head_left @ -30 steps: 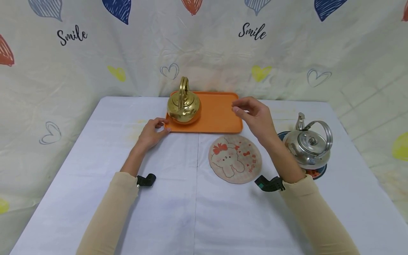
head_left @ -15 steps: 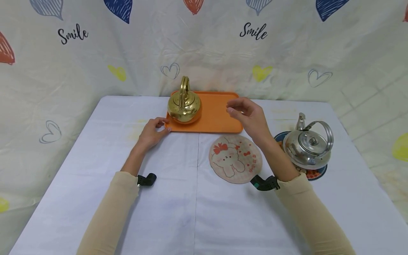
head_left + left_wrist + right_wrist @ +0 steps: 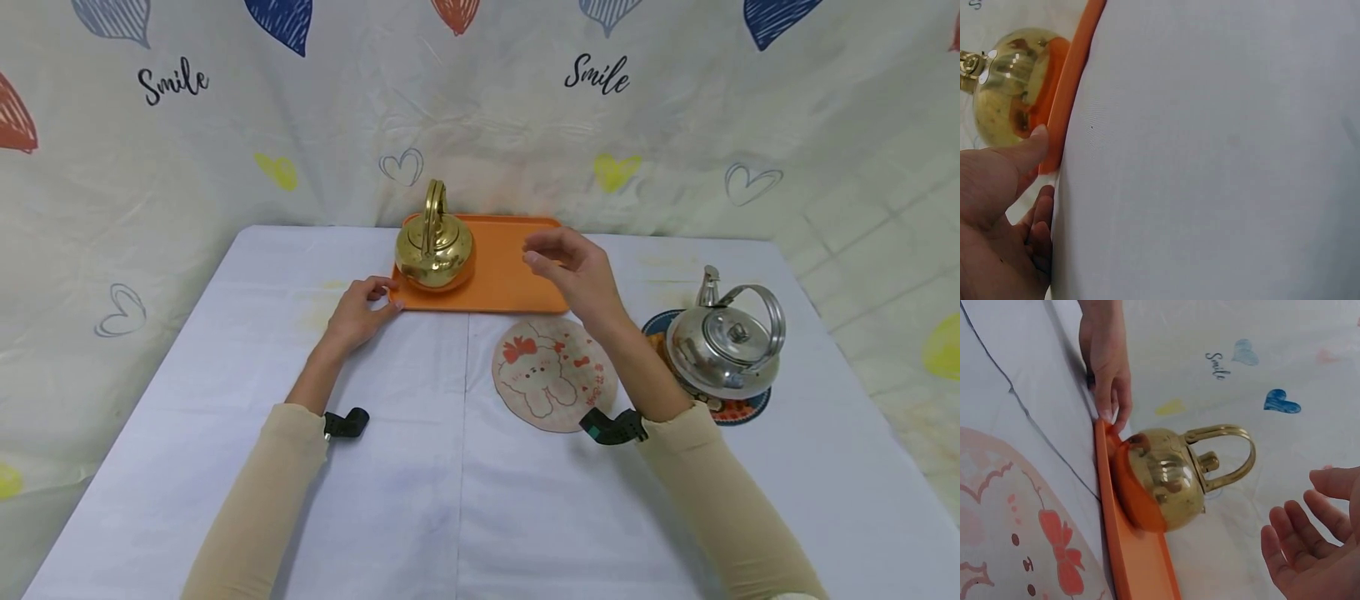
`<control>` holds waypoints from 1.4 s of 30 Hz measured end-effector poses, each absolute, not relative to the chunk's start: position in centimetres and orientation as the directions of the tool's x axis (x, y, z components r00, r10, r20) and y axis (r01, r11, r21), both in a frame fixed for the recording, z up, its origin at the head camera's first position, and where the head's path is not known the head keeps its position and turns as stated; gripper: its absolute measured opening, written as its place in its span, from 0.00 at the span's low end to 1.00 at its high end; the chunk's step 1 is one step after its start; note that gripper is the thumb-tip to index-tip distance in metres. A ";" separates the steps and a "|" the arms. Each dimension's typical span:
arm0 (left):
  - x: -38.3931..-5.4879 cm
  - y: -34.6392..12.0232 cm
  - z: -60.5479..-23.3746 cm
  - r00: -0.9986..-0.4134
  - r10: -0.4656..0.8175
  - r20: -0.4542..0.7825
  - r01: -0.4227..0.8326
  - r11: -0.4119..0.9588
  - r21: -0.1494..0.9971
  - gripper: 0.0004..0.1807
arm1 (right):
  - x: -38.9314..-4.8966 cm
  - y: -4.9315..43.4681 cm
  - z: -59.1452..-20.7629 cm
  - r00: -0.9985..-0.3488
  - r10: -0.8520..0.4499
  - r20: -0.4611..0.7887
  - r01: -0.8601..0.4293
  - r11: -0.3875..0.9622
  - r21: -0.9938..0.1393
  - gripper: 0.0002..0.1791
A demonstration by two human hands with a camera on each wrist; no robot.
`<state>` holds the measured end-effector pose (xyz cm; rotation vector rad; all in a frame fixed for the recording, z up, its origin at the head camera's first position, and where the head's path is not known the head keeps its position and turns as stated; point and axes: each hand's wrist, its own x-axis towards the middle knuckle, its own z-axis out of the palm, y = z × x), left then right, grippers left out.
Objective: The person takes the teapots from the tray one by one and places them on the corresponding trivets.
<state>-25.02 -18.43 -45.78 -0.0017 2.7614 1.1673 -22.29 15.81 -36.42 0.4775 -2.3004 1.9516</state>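
A gold-coloured kettle stands at the left end of the orange tray, its arched handle upright. My left hand holds the tray's near left corner, thumb on the front rim and fingers at the left side. Up close in the left wrist view, the thumb of that left hand meets the orange rim beside the kettle. Over the tray's right part hovers my right hand, fingers loosely bent with nothing between them. The right wrist view has the right hand apart from the kettle.
A round cloth mat with a rabbit print lies in front of the tray. To the right, a silver kettle stands on a patterned round mat. A white cloth covers the table; a printed curtain hangs behind.
My right hand has moved left, from the tray's right edge to above its right part. The left hand, the tray and both kettles have stayed in place.
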 end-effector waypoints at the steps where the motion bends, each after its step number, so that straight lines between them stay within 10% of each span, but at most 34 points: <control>1: -25.0 -18.4 -45.8 -0.990 0.055 -0.131 -0.056 0.698 0.713 0.23 | -22.4 15.7 -36.4 -0.946 -0.182 0.267 -0.292 0.133 -0.947 0.18; 42: -24.9 -18.4 -45.7 -0.989 0.036 -0.146 -0.081 0.696 0.713 0.23 | -24.2 12.3 -37.4 -0.942 -0.216 0.256 -0.281 0.095 -0.955 0.19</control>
